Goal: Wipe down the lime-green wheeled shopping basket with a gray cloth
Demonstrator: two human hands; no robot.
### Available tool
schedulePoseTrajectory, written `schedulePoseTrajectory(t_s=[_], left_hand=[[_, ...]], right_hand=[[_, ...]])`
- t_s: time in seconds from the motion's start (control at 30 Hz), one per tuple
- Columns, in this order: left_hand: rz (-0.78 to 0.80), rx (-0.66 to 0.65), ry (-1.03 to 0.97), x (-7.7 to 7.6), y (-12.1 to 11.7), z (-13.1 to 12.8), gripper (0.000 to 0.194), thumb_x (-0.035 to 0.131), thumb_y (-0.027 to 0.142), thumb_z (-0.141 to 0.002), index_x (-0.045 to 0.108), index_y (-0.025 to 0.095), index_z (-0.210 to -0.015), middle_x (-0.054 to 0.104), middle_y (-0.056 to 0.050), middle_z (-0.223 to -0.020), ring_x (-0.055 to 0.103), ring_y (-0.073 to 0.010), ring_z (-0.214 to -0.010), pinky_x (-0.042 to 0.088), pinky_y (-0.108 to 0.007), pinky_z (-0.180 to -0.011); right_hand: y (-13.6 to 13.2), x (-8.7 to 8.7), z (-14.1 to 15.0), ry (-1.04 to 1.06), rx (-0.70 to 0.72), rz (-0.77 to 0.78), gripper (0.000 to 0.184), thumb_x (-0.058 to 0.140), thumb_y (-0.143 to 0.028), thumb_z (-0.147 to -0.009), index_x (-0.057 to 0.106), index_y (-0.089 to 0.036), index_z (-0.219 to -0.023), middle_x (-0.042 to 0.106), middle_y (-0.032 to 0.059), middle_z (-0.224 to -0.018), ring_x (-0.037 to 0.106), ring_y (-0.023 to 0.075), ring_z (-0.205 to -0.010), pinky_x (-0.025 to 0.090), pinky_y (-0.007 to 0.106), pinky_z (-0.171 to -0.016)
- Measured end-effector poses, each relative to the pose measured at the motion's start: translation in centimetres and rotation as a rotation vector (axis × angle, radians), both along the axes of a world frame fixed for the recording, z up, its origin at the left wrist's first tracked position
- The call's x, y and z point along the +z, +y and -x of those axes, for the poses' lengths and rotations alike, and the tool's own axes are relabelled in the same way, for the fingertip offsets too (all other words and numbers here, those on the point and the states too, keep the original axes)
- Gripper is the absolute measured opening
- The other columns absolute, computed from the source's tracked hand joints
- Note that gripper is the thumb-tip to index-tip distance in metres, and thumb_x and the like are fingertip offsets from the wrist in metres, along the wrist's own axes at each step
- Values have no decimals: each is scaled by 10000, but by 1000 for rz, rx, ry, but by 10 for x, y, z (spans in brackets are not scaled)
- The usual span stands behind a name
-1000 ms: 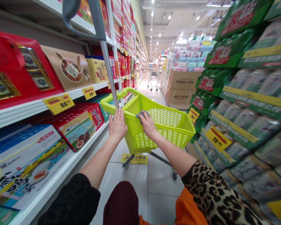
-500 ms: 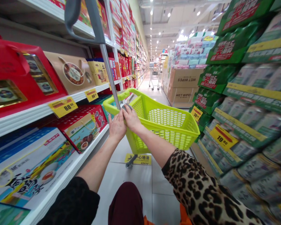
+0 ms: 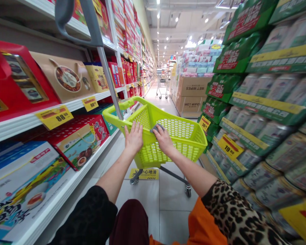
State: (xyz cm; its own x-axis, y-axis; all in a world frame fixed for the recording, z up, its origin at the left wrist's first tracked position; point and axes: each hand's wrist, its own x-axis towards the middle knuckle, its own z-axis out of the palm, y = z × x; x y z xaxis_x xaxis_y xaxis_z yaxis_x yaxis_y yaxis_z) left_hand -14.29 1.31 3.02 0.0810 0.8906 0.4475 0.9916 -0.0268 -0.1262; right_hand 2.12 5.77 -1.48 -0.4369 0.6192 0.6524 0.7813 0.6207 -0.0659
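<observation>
A lime-green wheeled shopping basket (image 3: 178, 137) stands in the aisle in front of me, with a grey pull handle (image 3: 91, 34) rising at its left. My left hand (image 3: 134, 137) lies flat on the basket's near rim, fingers spread. On the same rim, a little to the right, my right hand (image 3: 163, 137) is closed on a small grey cloth (image 3: 156, 128), pressing it down there.
Shelves of red, tan and blue gift boxes (image 3: 63, 80) with yellow price tags line the left. Stacked green drink cases (image 3: 257, 85) fill the right. Cartons marked WET WIPES (image 3: 195, 92) and a metal trolley (image 3: 162, 85) stand further down the aisle.
My right hand went left with the cloth to the handle post, then came back right along the near rim. The left hand stayed on the rim.
</observation>
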Motion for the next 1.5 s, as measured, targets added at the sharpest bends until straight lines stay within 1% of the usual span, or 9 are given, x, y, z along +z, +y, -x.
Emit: schedulePoseTrajectory(t_s=[0.13, 0.33, 0.57, 0.73, 0.83, 0.97, 1.17, 1.33, 1.5], left_hand=[[-20, 5, 14, -6, 2, -12, 611, 344, 132, -759, 347, 100, -1369, 301, -116, -1469, 155, -267, -1389, 53, -592, -1094], [56, -75, 38, -21, 5, -43, 631, 364, 129, -754, 327, 126, -1384, 262, -104, -1486, 134, -259, -1395, 73, -589, -1095], [82, -56, 33, -21, 4, -52, 633, 359, 121, -764, 301, 112, -1394, 252, -114, -1488, 141, -270, -1393, 75, -591, -1095], [124, -247, 66, -29, -3, -89, 599, 297, 102, -793, 305, 119, -1391, 269, -94, -1485, 172, -251, -1386, 98, -570, -1103], [132, -254, 54, -34, -4, -102, 594, 278, 92, -795, 304, 110, -1388, 276, -94, -1483, 180, -249, -1384, 114, -578, -1098], [134, -249, 56, -36, -1, -103, 615, 286, 72, -779, 288, 103, -1393, 265, -97, -1486, 188, -248, -1381, 94, -583, -1101], [143, -205, 40, -37, -1, -112, 604, 298, 96, -786, 291, 74, -1389, 257, -117, -1488, 152, -283, -1386, 87, -579, -1100], [180, -318, 38, -43, -4, -142, 622, 316, 122, -793, 251, 115, -1411, 220, -92, -1503, 145, -274, -1388, 81, -587, -1097], [187, -340, 43, -48, -6, -158, 600, 296, 150, -811, 254, 95, -1407, 220, -95, -1502, 137, -267, -1390, 88, -591, -1094]], right_hand=[[-4, -9, -25, 26, -53, -10, 421, 404, -40, -844, 556, -166, -1216, 431, 122, -1381, 330, 254, -1288, 329, 450, -1036], [-7, -12, -25, 26, -51, -43, 404, 416, -64, -855, 552, -166, -1222, 441, 118, -1374, 307, 252, -1301, 320, 443, -1046], [-9, -27, -84, 15, -103, -60, 442, 379, -25, -845, 544, -164, -1230, 431, 117, -1382, 293, 255, -1309, 332, 461, -1036], [-13, -27, -87, 26, -157, -62, 410, 390, -42, -850, 558, -142, -1210, 445, 131, -1366, 294, 258, -1308, 331, 454, -1040], [-12, -24, -90, 4, -150, -51, 396, 400, -57, -853, 574, -174, -1189, 458, 115, -1358, 317, 248, -1295, 340, 454, -1033], [-15, -30, -133, -14, -210, -49, 429, 382, -38, -832, 580, -190, -1182, 463, 102, -1356, 341, 250, -1277, 356, 449, -1017], [-25, -56, -207, 48, -408, -54, 469, 351, -34, -805, 562, -162, -1203, 452, 134, -1350, 402, 267, -1216, 400, 451, -975], [-26, -59, -189, 133, -398, -54, 505, 358, 12, -778, 541, -135, -1225, 425, 145, -1368, 295, 273, -1300, 349, 477, -1025], [-23, -44, -139, 101, -210, -99, 464, 369, -1, -808, 550, -143, -1210, 443, 124, -1354, 237, 253, -1337, 331, 459, -1056]])
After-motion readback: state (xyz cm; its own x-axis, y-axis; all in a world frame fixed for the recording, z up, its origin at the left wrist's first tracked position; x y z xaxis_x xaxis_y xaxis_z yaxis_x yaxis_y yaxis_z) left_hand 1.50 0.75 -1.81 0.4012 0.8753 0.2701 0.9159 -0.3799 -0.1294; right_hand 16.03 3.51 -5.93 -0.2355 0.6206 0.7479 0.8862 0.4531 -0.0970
